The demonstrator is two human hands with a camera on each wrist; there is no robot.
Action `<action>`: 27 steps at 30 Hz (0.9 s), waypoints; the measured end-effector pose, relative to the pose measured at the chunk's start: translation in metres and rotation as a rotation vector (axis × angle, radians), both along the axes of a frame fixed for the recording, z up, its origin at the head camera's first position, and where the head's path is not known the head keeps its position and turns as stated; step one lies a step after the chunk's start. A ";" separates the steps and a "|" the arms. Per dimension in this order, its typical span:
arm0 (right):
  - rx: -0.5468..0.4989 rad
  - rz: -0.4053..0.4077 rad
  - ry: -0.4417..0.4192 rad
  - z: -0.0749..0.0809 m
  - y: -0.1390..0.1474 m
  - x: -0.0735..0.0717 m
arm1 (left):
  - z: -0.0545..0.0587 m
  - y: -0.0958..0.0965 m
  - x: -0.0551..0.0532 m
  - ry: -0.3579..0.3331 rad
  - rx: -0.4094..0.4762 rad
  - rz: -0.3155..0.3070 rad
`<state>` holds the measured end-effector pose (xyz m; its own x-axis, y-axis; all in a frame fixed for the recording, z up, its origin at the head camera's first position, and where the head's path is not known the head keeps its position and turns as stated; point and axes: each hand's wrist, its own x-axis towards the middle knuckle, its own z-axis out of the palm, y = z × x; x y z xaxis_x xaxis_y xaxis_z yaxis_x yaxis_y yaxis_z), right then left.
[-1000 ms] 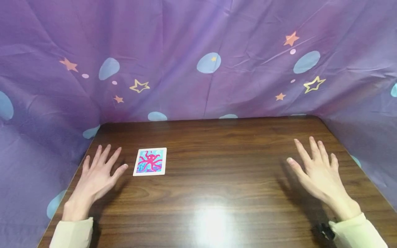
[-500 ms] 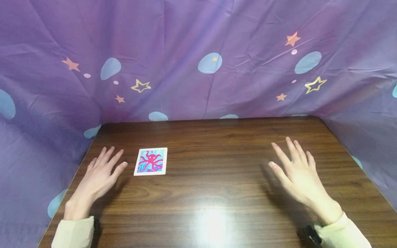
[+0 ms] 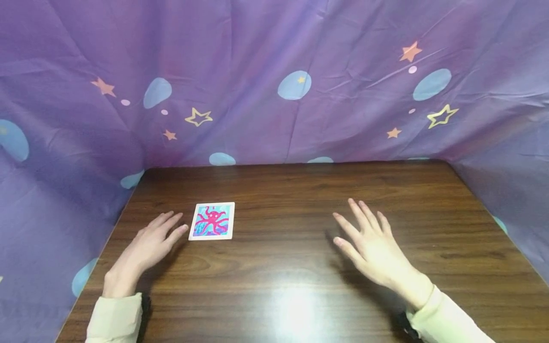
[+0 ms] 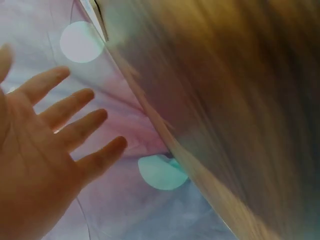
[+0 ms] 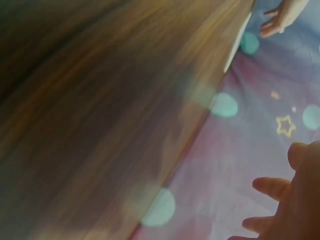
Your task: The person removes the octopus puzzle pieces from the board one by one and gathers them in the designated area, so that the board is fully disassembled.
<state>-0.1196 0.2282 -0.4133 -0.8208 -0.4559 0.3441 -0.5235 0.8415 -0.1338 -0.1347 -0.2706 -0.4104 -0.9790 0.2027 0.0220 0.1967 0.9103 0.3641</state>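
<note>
A white-bordered card with a pink octopus on a blue background lies flat on the wooden table, left of the middle in the head view. Just to its left is my left hand, fingers loosely extended, the thumb tip close to the card's left edge. Nothing is in it; the left wrist view shows its palm bare and fingers spread. My right hand hovers over the right half of the table, fingers spread and holding nothing. In the right wrist view its fingers are apart, and the left hand shows at the top.
A purple cloth with stars and blue spots hangs behind the table and along both sides. A bright light reflection lies on the near middle of the tabletop. Dark bands show at both cream sleeves.
My right hand has moved well to the left, toward the middle of the table. The left hand has shifted slightly right and nearer the card. The card still lies in its place.
</note>
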 end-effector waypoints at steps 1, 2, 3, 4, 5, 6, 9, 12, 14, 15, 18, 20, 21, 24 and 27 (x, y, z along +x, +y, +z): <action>0.004 0.011 -0.005 -0.002 -0.005 -0.001 | -0.001 0.000 0.000 -0.011 -0.012 0.002; 0.006 0.023 -0.014 -0.003 -0.010 -0.002 | -0.002 0.001 -0.001 -0.023 -0.024 0.002; 0.007 0.035 -0.021 -0.004 -0.015 -0.002 | -0.002 0.002 -0.001 -0.037 -0.037 0.001; 0.009 0.044 -0.025 -0.004 -0.019 -0.003 | -0.003 0.004 -0.001 -0.058 -0.046 0.007; 0.010 0.053 -0.031 -0.005 -0.024 -0.004 | -0.004 0.007 -0.001 -0.083 -0.055 0.015; 0.013 0.064 -0.038 -0.005 -0.028 -0.004 | -0.004 0.009 -0.001 -0.111 -0.062 0.025; 0.010 0.091 -0.063 -0.005 -0.042 -0.006 | -0.005 0.017 -0.001 -0.189 -0.079 0.041; -0.005 0.118 -0.091 -0.006 -0.058 -0.010 | -0.006 0.023 -0.002 -0.229 -0.092 0.040; -0.012 0.139 -0.101 -0.006 -0.068 -0.014 | -0.005 0.028 -0.001 -0.255 -0.094 0.038; -0.014 0.152 -0.102 -0.007 -0.074 -0.016 | -0.005 0.031 -0.001 -0.268 -0.098 0.040; -0.016 0.191 -0.115 -0.008 -0.092 -0.023 | -0.004 0.037 0.000 -0.311 -0.114 0.036; -0.026 0.209 -0.133 -0.009 -0.104 -0.028 | -0.005 0.040 0.001 -0.325 -0.125 0.024; -0.037 0.215 -0.144 -0.009 -0.110 -0.031 | -0.006 0.041 0.001 -0.326 -0.129 0.014; -0.086 0.230 -0.204 -0.009 -0.129 -0.040 | -0.008 0.044 0.000 -0.316 -0.131 -0.013; -0.132 0.259 -0.282 -0.009 -0.148 -0.050 | -0.009 0.043 -0.003 -0.314 -0.131 -0.028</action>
